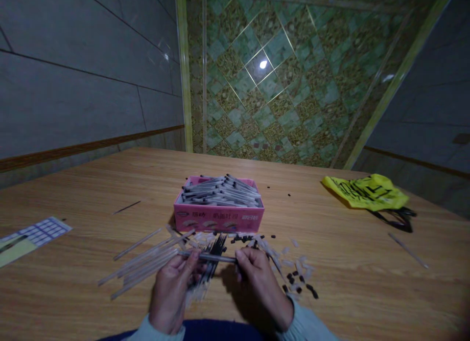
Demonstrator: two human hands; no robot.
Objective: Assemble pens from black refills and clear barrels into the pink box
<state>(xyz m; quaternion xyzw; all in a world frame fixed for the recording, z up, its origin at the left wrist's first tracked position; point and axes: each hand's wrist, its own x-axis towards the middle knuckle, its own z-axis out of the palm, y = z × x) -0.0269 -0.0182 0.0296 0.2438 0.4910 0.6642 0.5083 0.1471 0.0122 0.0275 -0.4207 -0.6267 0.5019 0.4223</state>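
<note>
A pen (pixel 216 258) with a clear barrel and dark core lies level between my hands. My left hand (pixel 172 287) pinches its left end, and my right hand (pixel 259 277) is closed on its right end. Beneath the pen is a bundle of black refills (pixel 211 270). Clear empty barrels (pixel 143 267) lie to the left of my left hand. Small black caps (pixel 293 278) and clear small pieces (pixel 303 262) are scattered to the right of my right hand. Beyond my hands, a pink box (pixel 220 218) holds many pens (pixel 223 192) with dark tips.
The wooden table (pixel 99 199) bears a checkered card (pixel 40 236) at left and a thin dark refill (pixel 127 207) behind it. At right are a yellow bag (pixel 367 192), black straps (pixel 396 217) and a single pen (pixel 408 250). Tiled walls stand beyond.
</note>
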